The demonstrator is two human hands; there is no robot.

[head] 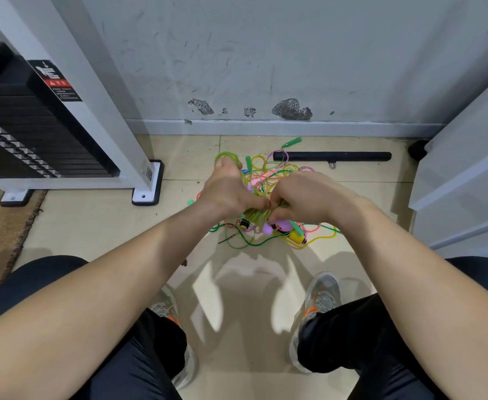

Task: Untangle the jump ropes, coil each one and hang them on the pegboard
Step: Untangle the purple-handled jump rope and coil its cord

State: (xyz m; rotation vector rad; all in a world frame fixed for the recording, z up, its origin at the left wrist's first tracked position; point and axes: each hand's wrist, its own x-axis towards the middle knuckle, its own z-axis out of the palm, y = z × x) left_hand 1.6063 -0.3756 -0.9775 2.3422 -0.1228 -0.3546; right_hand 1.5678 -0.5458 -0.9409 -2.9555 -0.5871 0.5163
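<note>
On the floor [92, 226] close to the wall [265, 67], the jump ropes [268, 176] lie in one big bright knot, right under both hands. The left hand [228, 192] has its fingers [224, 166] curled tight round a bunch of light green rope loops [228, 156], and the right hand [303, 197] pinches the same bunch, thumbs touching. A black bar [332, 156] lies just behind the ropes.

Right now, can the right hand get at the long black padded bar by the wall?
Probably, once freed: the right hand grips the tangle of thin coloured plastic jump ropes; the long black padded bar lies mostly uncovered just beyond.
</note>
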